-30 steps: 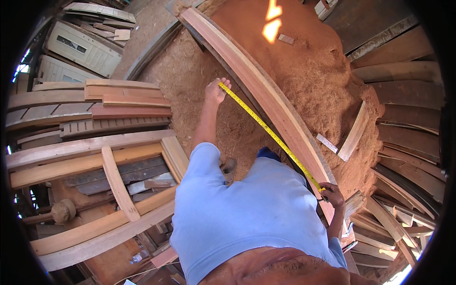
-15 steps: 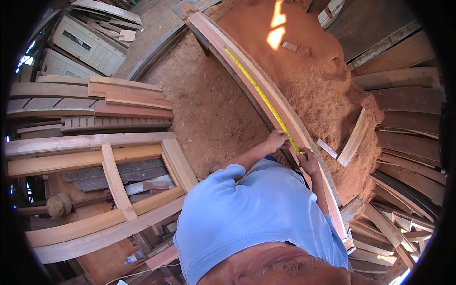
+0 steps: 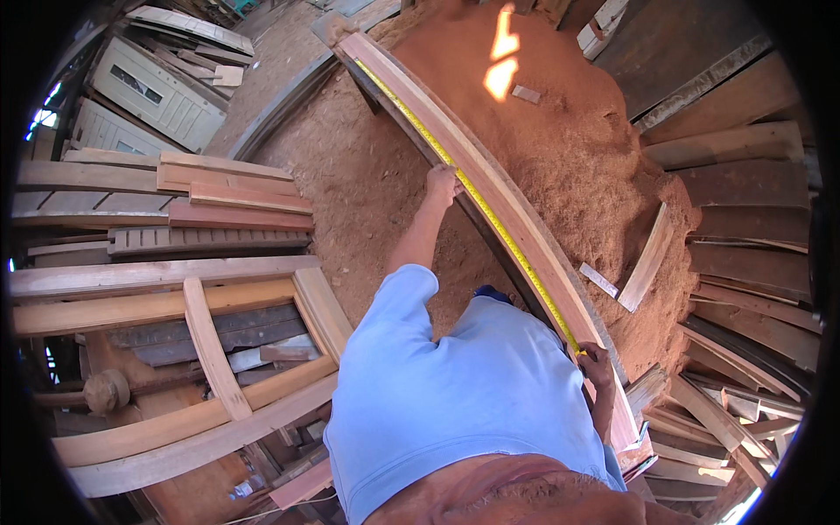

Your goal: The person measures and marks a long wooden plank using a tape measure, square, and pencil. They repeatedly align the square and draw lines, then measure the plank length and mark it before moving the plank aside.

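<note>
Your right hand (image 3: 597,366) is closed around the near end of the yellow tape measure (image 3: 510,243), apparently to anchor it. Your left hand (image 3: 444,185) meets the blade partway along, seemingly to guide it; whether those fingers pinch or merely press, you cannot tell from here. The tape lies lengthwise on the long plank (image 3: 494,197), which the bench (image 3: 331,30) seems to carry at working height. The blade looks taut and finely marked; the plank is pinkish-brown with a paler band.
</note>
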`<state>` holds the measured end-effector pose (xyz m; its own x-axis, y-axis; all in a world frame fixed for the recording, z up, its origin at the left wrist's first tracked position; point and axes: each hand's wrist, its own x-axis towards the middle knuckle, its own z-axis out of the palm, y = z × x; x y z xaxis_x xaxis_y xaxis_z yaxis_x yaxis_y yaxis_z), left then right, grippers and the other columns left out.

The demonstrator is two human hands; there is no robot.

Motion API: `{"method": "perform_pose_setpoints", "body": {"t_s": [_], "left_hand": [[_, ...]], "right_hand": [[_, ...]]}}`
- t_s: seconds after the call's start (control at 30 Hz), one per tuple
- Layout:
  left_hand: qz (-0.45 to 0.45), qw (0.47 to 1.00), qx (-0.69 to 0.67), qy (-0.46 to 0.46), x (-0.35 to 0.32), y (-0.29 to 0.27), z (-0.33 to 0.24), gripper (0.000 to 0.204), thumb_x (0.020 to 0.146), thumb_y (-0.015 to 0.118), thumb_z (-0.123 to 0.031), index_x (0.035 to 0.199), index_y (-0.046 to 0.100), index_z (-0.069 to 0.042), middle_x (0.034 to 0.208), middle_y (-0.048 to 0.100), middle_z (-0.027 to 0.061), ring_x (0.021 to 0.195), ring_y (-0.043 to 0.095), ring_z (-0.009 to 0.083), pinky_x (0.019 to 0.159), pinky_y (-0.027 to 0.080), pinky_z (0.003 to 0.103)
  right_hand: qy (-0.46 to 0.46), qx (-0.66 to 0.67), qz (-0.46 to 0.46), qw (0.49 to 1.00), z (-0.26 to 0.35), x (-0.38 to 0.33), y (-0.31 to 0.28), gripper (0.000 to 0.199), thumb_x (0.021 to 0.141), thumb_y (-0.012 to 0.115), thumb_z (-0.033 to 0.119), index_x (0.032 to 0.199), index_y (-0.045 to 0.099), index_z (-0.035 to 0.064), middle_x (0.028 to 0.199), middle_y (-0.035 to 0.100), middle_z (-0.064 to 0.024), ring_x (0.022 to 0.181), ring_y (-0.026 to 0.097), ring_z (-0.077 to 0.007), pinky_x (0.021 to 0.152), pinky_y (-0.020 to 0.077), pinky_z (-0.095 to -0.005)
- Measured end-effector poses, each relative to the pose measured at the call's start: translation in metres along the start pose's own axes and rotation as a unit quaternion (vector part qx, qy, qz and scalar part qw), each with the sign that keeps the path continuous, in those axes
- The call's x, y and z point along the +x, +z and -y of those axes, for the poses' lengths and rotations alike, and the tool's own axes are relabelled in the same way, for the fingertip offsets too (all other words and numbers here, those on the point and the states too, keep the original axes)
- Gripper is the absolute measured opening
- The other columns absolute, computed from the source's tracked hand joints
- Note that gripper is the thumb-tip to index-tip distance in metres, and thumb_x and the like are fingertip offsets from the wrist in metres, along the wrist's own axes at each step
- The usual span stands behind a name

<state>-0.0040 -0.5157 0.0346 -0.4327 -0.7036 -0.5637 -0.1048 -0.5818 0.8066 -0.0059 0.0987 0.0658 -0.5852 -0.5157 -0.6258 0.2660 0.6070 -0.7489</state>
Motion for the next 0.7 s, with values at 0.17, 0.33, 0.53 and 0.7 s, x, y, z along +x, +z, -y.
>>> {"method": "perform_pose_setpoints", "body": {"t_s": [0.17,0.33,0.53,0.7], "left_hand": [[0.067,0.996,0.039,-0.041,-0.065,0.025,0.072,0.012,0.099,0.063,-0.017,0.104,0.064,-0.007,0.083,0.065,0.0053,0.062,0.063,0.0167,0.058,0.062,0.037],[0.114,0.987,0.083,-0.074,-0.096,0.040,0.112,0.018,0.102,0.060,-0.019,0.104,0.065,-0.002,0.085,0.068,0.0079,0.067,0.067,0.0177,0.062,0.063,0.037],[0.101,0.990,0.068,-0.064,-0.058,0.032,0.066,0.015,0.102,0.059,-0.017,0.106,0.065,-0.004,0.091,0.069,0.0091,0.070,0.067,0.0185,0.063,0.061,0.036],[0.037,0.997,0.052,-0.036,-0.013,0.022,0.016,0.012,0.103,0.057,-0.015,0.102,0.064,-0.005,0.085,0.070,0.0080,0.062,0.067,0.0179,0.050,0.056,0.034]], "right_hand": [[-0.110,-0.105,-0.053,0.987,0.034,0.057,0.039,0.029,0.087,0.067,0.010,0.113,0.068,-0.0026,0.078,0.068,-0.0059,0.067,0.062,-0.0098,0.061,0.0497,-0.0271],[-0.132,-0.174,-0.057,0.974,0.096,0.106,0.081,0.036,0.090,0.070,0.022,0.118,0.068,-0.0002,0.079,0.069,-0.0098,0.069,0.066,-0.0145,0.064,0.0528,-0.0311],[-0.154,-0.178,-0.070,0.969,0.130,0.094,0.093,0.044,0.090,0.070,0.027,0.125,0.067,0.0016,0.105,0.073,-0.0186,0.097,0.070,-0.0258,0.087,0.0548,-0.0376],[-0.103,-0.123,-0.035,0.986,0.125,0.053,0.077,0.045,0.089,0.071,0.024,0.127,0.066,0.0006,0.116,0.071,-0.0218,0.111,0.069,-0.0312,0.098,0.0521,-0.0399]]}}
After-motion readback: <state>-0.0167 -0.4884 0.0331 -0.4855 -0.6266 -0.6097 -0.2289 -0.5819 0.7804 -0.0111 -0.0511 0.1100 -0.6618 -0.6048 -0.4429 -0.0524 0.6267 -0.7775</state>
